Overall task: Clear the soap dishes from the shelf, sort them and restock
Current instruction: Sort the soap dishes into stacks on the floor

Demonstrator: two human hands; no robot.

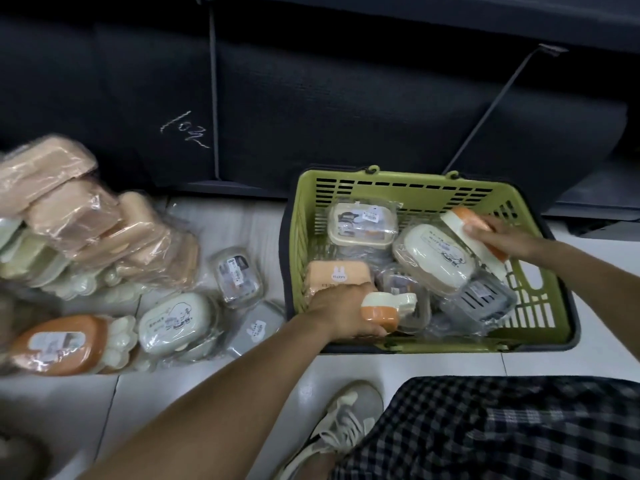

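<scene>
An orange-and-cream soap dish (379,310), paw-shaped and glossy, is gripped by the left hand (341,311) at the near left corner of the green basket (540,306); its lobed cream end points right, so its long axis runs roughly left to right. A second orange-and-cream soap dish (476,237), rounded and oblong, is held by the right hand (498,239) over the far right part of the basket, with its long axis slanting from upper left to lower right.

Inside the basket, four more wrapped dishes are clearly made out: a cream rectangular dish (362,225) at the back, a cream oval dish (433,259) with a printed cartoon lying diagonally, a peach dish (334,275) with a rabbit motif, and a grey slatted dish (479,299) under clear film. Further wrapped items beneath them cannot be counted. The basket is of slotted moulded plastic with a dark rim.

On the white floor tiles (207,382) to the left, a blurred heap of peach and pale green dishes (79,216) in crinkled clear wrap is piled. Near it lie an orange dish (59,344), a pale oval dish (175,322) and a clear-wrapped grey dish (237,275).

A sneaker (341,420) and checked fabric (502,431) are seen at the bottom edge.
</scene>
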